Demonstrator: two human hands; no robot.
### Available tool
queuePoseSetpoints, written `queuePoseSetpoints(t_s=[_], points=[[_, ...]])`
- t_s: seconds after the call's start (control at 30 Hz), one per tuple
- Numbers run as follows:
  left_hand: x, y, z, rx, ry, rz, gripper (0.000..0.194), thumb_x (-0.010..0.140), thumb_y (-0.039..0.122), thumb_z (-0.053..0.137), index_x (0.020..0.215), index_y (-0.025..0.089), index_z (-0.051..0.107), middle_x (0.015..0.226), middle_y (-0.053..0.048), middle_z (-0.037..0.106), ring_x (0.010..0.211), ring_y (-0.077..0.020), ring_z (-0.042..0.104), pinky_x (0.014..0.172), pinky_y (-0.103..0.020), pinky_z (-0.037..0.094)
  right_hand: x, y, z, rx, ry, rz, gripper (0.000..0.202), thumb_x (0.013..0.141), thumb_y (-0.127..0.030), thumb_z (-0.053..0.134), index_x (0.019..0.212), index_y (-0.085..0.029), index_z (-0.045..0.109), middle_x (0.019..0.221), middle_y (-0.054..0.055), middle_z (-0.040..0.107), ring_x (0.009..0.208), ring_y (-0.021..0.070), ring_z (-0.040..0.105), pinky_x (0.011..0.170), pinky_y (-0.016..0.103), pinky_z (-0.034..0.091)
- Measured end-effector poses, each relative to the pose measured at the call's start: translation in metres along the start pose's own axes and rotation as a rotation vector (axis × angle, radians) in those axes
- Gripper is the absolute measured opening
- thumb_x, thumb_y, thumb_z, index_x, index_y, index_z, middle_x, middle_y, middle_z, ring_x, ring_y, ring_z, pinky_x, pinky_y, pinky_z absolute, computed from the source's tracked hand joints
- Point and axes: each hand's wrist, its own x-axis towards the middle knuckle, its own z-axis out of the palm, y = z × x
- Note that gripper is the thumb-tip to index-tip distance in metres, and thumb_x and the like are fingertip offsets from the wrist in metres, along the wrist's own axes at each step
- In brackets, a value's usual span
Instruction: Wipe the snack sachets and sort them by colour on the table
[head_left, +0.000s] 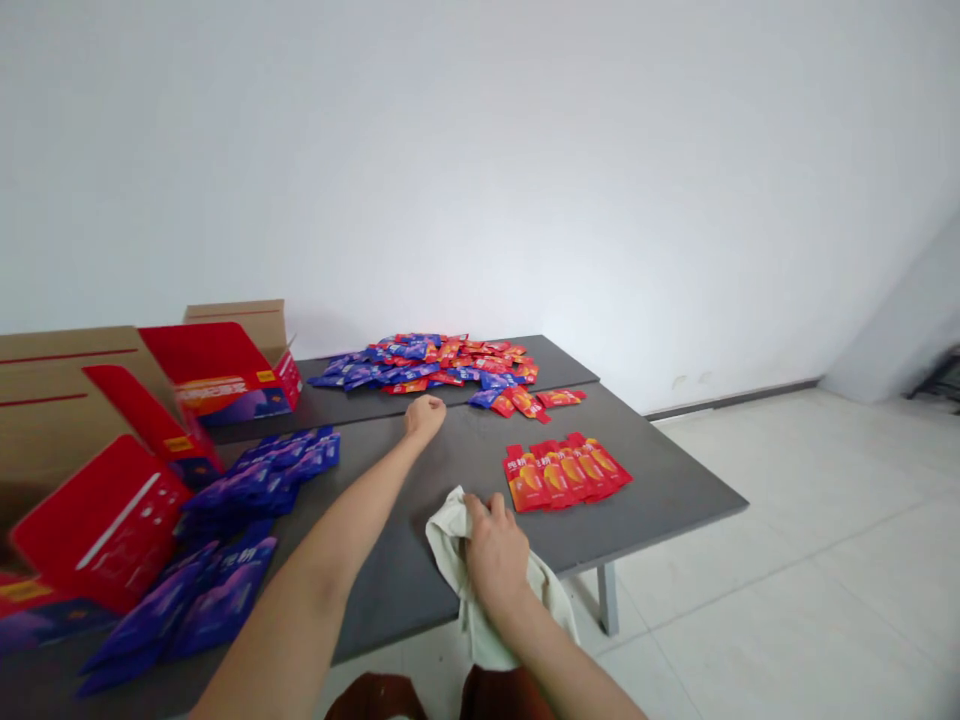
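Note:
My left hand point(424, 415) is stretched forward over the grey table point(390, 470), its fingers curled closed near the mixed pile of blue and red sachets point(420, 362). What it holds, if anything, is hidden. At the table's front edge my right hand point(496, 545) grips a pale cloth point(450, 540), which hangs down over the edge. Just beyond and right of that hand lies a row of overlapping red sachets point(566, 472). A few loose sachets point(529, 403) lie between the pile and this row.
On the left stand open cardboard boxes with red flaps point(109, 520), and another open box point(247, 385) is farther back. Stacks of blue sachets point(225, 595) lie beside them. A white wall point(480, 180) rises behind the table.

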Motion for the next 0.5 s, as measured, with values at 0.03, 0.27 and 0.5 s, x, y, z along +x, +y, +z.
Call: queuePoseSetpoints(t_s=[0.03, 0.27, 0.5], points=[[0.010, 0.011, 0.009, 0.006, -0.001, -0.003, 0.029, 0.082, 0.031, 0.051, 0.099, 0.019, 0.071, 0.103, -0.009, 0.071, 0.098, -0.0225, 0.064, 0.082, -0.030, 0.046, 0.000, 0.004, 0.000, -0.001, 0.006, 0.016, 0.047, 0.090, -0.009, 0.041, 0.128, -0.034, 0.053, 0.103, 0.008, 0.057, 0.089, 0.0204, 0.061, 0.069, 0.028, 0.047], [0.059, 0.064, 0.068, 0.129, -0.036, -0.082, 0.062, 0.079, 0.059, 0.049, 0.109, 0.007, 0.066, 0.124, -0.027, 0.057, 0.120, -0.0401, 0.047, 0.092, -0.052, 0.039, 0.001, 0.009, 0.003, 0.044, -0.010, 0.087, 0.047, 0.087, -0.009, 0.045, 0.126, -0.032, 0.054, 0.104, 0.008, 0.057, 0.092, 0.0216, 0.060, 0.073, 0.031, 0.047], [0.065, 0.066, 0.090, 0.353, -0.179, 0.033, 0.066, 0.083, 0.062, 0.039, 0.124, 0.014, 0.058, 0.141, -0.025, 0.041, 0.126, -0.0420, 0.038, 0.097, -0.066, 0.025, 0.000, 0.011, 0.002, 0.132, -0.002, 0.096, 0.047, 0.082, -0.011, 0.051, 0.123, -0.032, 0.055, 0.103, 0.006, 0.057, 0.088, 0.0211, 0.060, 0.074, 0.031, 0.046]])
